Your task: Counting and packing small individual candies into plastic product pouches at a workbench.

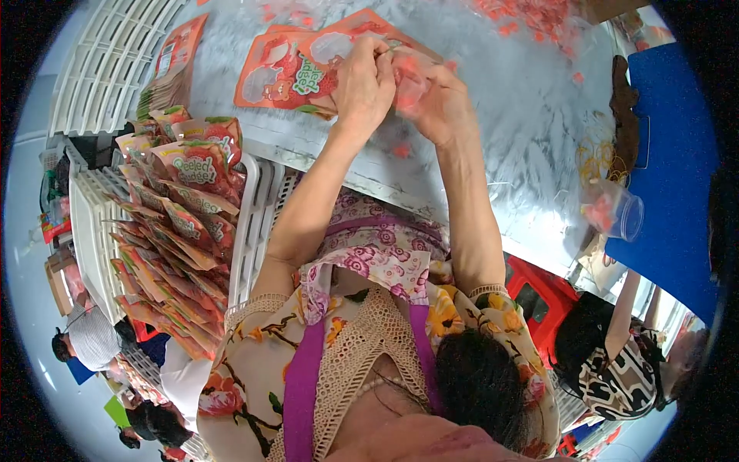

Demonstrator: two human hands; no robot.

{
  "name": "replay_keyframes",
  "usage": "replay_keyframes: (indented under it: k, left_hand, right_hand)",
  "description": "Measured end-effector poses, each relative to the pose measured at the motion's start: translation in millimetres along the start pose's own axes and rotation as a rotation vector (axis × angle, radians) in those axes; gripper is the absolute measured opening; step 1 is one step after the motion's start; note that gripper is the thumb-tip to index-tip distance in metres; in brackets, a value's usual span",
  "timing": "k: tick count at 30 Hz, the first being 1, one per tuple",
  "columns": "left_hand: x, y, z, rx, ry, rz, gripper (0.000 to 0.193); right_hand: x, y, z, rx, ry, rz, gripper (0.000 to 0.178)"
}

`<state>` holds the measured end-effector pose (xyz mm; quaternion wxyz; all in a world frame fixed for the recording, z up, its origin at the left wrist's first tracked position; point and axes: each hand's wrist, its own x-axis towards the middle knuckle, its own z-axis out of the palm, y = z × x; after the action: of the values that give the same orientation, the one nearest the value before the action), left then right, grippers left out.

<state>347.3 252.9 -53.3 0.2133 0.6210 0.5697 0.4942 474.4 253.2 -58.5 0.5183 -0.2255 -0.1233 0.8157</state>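
My left hand is closed near the upper edge of a red printed pouch, its fingertips pinched together over the flat pouches fanned on the table. Just to its right, my right hand grips a see-through plastic cup with pinkish-red pieces showing through it. The cup is tilted toward the left hand and partly smeared by motion. Fingers hide the mouth of the pouch, so I cannot tell whether the cup's rim is inside it. A few loose red pieces lie on the table beneath the hands.
A white crate at left holds rows of filled pouches. More flat pouches are stacked at the table's left. Red wrapped pieces heap at the far side. Another clear cup lies by the right edge, near a blue panel.
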Motion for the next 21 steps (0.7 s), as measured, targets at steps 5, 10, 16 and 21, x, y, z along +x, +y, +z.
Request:
replay_keyframes:
  k: [5,10,16,21]
  left_hand:
    - [5,9,-2,-0.050,-0.061,0.022,0.004]
    - [7,12,5,-0.015,-0.135,0.426,0.005]
    - [22,23,-6,0.026,-0.017,0.197,0.007]
    - [38,44,-22,-0.032,-0.025,0.051,0.010]
  right_hand:
    - [-2,-6,10,-0.264,0.184,-0.088,0.027]
    - [7,-8,9,-1.620,0.343,-0.423,0.022]
    - [-1,-32,32,-1.523,0.213,-0.392,0.022]
    - [-19,-50,55,-1.583,0.165,-0.698,0.027]
